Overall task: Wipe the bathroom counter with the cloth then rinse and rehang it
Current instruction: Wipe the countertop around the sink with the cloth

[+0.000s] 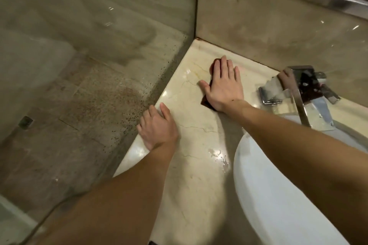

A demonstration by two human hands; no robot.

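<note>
Dark reddish-brown cloth [206, 103], mostly hidden under the right hand [224, 83]. Only a corner by the wrist and a sliver beside the fingers [224, 65] show.

Location: cloth lies flat on the cream marble counter [191, 185], near the back corner, between the glass panel [99, 45] and the chrome tap [304, 89].

Hands: well apart.
- Right: palm down, fingers straight and slightly spread, pressing the cloth against the stone. No pinch or curl round it.
- Left hand [157, 127]: rests near the counter's left edge, just beside the glass. It holds nothing. Fingertips are partly out of sight at the edge.

Surface: glossy. A small patch of water drops [219, 157] sits close to the rim of the white basin [278, 195].

Handling, judged:
- Cloth looks thin, soft and light, with no stiffness of its own. It should follow the palm only while pressure holds.
- On polished, partly wet marble it may slide freely or bunch at the leading edge. A broad flat palm suits wiping.
- Cannot tell whether it is damp.
- Not fragile, so it can be wrung hard when rinsed.
- To lift it, gather it from a free corner, probably the one near the wrist, or scrunch it from the middle.
- For rehanging, hold it by two corners so that it drapes evenly.
</note>
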